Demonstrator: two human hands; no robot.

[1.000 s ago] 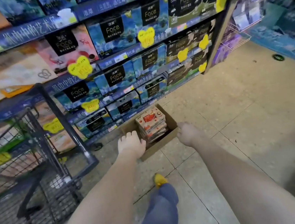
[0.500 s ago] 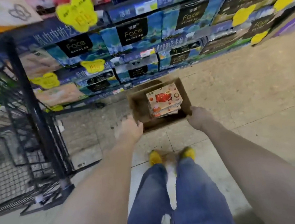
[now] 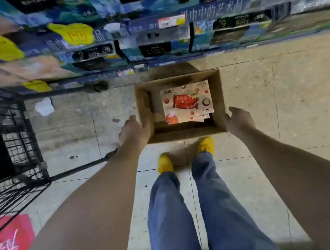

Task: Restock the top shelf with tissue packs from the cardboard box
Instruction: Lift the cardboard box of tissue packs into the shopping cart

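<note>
Stocked bottom shelf (image 3: 173, 62) — black wire cart (image 3: 7, 142) at its left end. Cardboard box (image 3: 181, 132) on the floor just before the shelf, tissue packs (image 3: 186, 102) stacked against its right wall. Left hand (image 3: 134, 132) grips the left wall's near corner — right hand (image 3: 238, 119), fingers straight, presses the right wall.

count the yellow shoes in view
2: the left shoe is set back from the box, and the right shoe is further forward, almost at the box's near wall. None seem hidden.
</note>
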